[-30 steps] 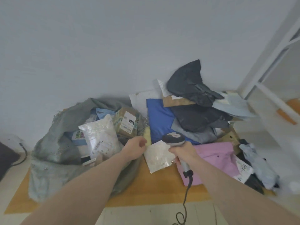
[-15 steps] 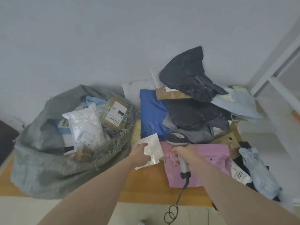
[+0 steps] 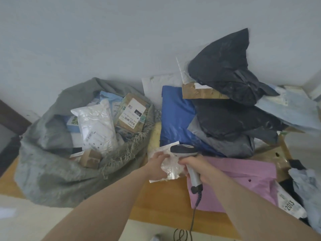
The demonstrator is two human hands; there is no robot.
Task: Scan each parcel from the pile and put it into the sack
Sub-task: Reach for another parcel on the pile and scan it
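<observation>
My left hand (image 3: 156, 165) grips a small clear plastic parcel (image 3: 169, 166) with a white label, held between the sack and the pile. Right beside it, my right hand (image 3: 196, 166) grips the handle of a grey barcode scanner (image 3: 184, 150), whose head sits over the parcel's top edge. The grey woven sack (image 3: 52, 171) lies open at the left and holds a white bag (image 3: 97, 126), a labelled brown box (image 3: 132, 113) and other parcels. At the right is the pile: a blue bag (image 3: 175, 122), black bags (image 3: 225, 70), a grey bag and a pink bag (image 3: 243, 181).
Everything rests on a wooden board (image 3: 165, 202) against a pale wall. The scanner's cable (image 3: 192, 221) hangs down toward the floor. A light-blue bag (image 3: 291, 110) and a crumpled bluish parcel (image 3: 307, 186) lie at the far right, near a white frame.
The view has shifted left and closer. My left hand has turned the clear parcel more upright, and the scanner's head has come nearer to its top edge.
</observation>
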